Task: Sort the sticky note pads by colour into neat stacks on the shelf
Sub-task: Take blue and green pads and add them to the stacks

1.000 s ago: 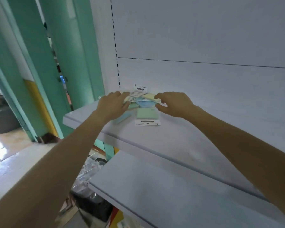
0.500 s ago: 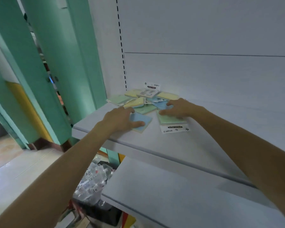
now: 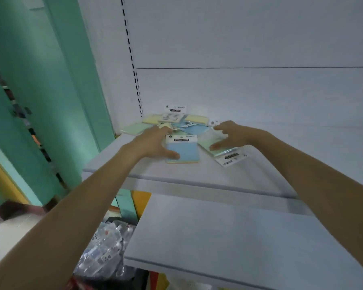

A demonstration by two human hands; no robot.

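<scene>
heap of pads (image 3: pixel 189 124) at the back left of the upper shelf (image 3: pixel 260 174). just before it lies the front pad (image 3: pixel 186 152), in the left grip (image 3: pixel 153 143); to its right a slanted pad (image 3: pixel 220 150), under the right grip (image 3: pixel 235 135). lower shelf (image 3: pixel 228 237) below, plastic bag (image 3: pixel 105 250) left of it.

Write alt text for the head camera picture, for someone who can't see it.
Two bare hands reach onto a white shelf: the left hand holds a blue pad, the right hand touches a green pad. Behind them lies a jumbled pile of yellow, green and blue pads.
</scene>
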